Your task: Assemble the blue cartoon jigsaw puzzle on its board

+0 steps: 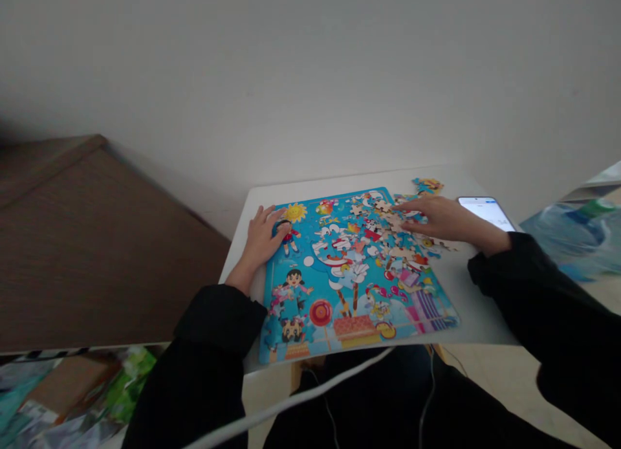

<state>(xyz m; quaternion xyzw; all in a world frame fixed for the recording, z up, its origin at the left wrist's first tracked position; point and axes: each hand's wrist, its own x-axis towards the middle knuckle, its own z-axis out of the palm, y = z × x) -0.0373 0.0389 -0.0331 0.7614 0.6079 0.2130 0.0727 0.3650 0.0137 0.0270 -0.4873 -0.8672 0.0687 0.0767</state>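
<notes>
A jigsaw puzzle board [317,274] with a blue cartoon picture lies flat on a small white table. My left hand [262,237] rests on the board's upper left edge, fingers spread, beside a printed sun and a small figure in red. Over the upper right of the board, my right hand [439,217] reaches in with fingers apart, their tips at a heap of loose puzzle pieces [383,206]. Some of these pieces show bare wood backs, others their printed side. Whether the right fingertips touch a piece is too small to tell.
Several more pieces [427,186] lie on the table [478,306] beyond the board's right corner. A lit phone [485,213] sits near my right wrist. A brown cabinet [107,255] stands to the left, and a white cable [291,404] crosses in front of my lap.
</notes>
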